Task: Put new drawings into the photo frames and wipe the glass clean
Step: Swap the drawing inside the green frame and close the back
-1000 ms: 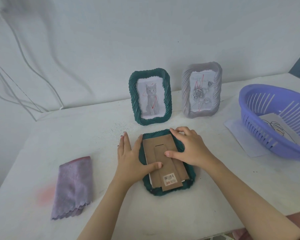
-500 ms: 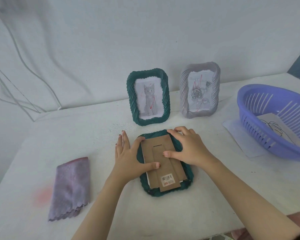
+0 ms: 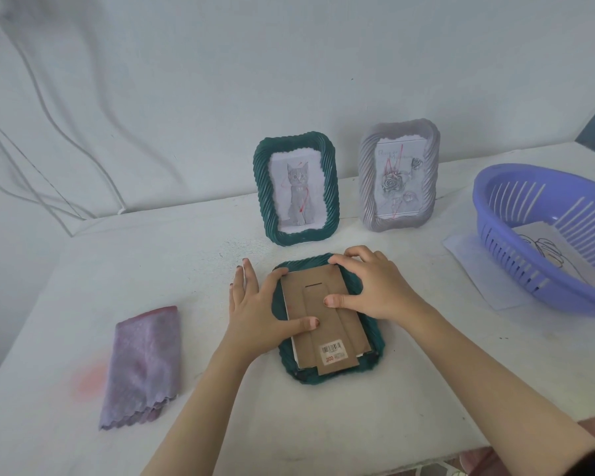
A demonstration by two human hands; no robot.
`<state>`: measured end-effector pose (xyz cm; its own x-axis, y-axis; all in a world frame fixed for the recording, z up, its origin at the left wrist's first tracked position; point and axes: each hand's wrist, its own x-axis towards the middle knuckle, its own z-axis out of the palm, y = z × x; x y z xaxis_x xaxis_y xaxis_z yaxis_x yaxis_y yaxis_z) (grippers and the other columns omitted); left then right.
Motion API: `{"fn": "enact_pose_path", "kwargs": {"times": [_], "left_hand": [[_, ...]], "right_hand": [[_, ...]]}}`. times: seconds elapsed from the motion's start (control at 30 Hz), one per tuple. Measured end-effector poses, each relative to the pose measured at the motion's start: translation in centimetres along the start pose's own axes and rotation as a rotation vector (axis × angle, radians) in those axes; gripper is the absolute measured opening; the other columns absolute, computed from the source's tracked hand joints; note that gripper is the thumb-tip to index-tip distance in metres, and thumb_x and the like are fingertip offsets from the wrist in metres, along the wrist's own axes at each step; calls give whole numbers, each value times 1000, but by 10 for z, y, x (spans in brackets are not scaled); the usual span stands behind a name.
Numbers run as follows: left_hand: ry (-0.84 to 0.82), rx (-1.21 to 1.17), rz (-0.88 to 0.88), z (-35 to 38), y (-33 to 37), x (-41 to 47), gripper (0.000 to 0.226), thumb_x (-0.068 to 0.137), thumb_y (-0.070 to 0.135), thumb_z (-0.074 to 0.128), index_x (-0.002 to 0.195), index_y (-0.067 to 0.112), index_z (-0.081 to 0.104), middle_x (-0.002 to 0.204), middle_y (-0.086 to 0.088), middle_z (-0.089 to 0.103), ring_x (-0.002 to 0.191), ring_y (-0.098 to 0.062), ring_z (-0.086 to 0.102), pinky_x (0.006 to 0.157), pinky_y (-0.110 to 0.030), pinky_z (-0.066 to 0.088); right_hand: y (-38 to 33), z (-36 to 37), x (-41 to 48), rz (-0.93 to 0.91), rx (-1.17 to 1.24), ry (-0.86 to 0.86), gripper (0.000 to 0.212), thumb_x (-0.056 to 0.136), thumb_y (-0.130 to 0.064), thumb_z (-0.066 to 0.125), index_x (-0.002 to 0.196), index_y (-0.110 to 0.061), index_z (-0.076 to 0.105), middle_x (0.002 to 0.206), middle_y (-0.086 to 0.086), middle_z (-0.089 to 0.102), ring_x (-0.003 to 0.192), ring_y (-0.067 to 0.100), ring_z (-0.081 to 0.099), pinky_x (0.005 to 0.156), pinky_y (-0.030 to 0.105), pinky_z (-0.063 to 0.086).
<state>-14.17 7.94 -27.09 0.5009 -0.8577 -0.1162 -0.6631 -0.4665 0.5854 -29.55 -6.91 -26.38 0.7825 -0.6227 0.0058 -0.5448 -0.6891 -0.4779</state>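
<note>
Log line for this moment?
frame: face down | backing board: on frame | left hand: presses board | right hand: presses board

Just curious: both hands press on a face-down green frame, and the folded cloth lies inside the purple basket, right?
Not quite: the head view shows the folded cloth on the table, left of the green frame, not in the purple basket. Rest stands.
</note>
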Motion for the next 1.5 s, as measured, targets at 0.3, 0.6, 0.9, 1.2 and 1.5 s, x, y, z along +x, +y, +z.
{"fn": "enact_pose_path", "kwargs": {"times": [0.3, 0.6, 0.9, 1.2, 1.5], "left_hand": [[127, -59, 195, 9, -7, -12, 67, 65, 73, 57, 125, 49, 41, 156, 1, 3, 142, -14, -4, 115, -36, 9], [174, -213, 340, 11, -14, -40, 28, 69, 52, 59, 96, 48, 66, 139, 15, 43, 131, -1, 27, 104, -15, 20], [71, -146, 343, 5, -23, -52, 47, 52, 62, 71, 97, 55, 62, 141, 28, 32, 134, 3, 21, 107, -21, 20], [35, 130, 483, -9, -15, -45, 60, 52, 72, 66, 101, 38, 69, 125, 26, 45, 124, 0, 31, 102, -25, 23], [10, 240, 615, -15, -14, -40, 52, 62, 67, 61, 99, 32, 71, 116, 17, 62, 113, -2, 46, 96, -25, 30]], "right_hand": [[2, 5, -25, -57, 81, 76, 60, 76, -60, 50, 131, -37, 47, 146, -8, 33, 125, 17, 34, 103, 32, 25], [20, -13, -76, -129, 121, -88, 56, 67, -67, 59, 121, -52, 51, 142, -28, 26, 120, -6, 25, 103, 22, 21], [18, -23, -76, -221, -44, -115, 56, 66, -64, 65, 118, -43, 59, 145, -22, 23, 131, 2, 17, 104, 20, 12], [22, -19, -82, -300, -137, -100, 54, 77, -66, 45, 119, -36, 60, 151, -10, 27, 130, 4, 21, 107, 27, 20], [21, -16, -85, -365, -180, -33, 48, 83, -60, 45, 121, -35, 59, 154, -11, 10, 132, 10, 25, 104, 29, 24]]}}
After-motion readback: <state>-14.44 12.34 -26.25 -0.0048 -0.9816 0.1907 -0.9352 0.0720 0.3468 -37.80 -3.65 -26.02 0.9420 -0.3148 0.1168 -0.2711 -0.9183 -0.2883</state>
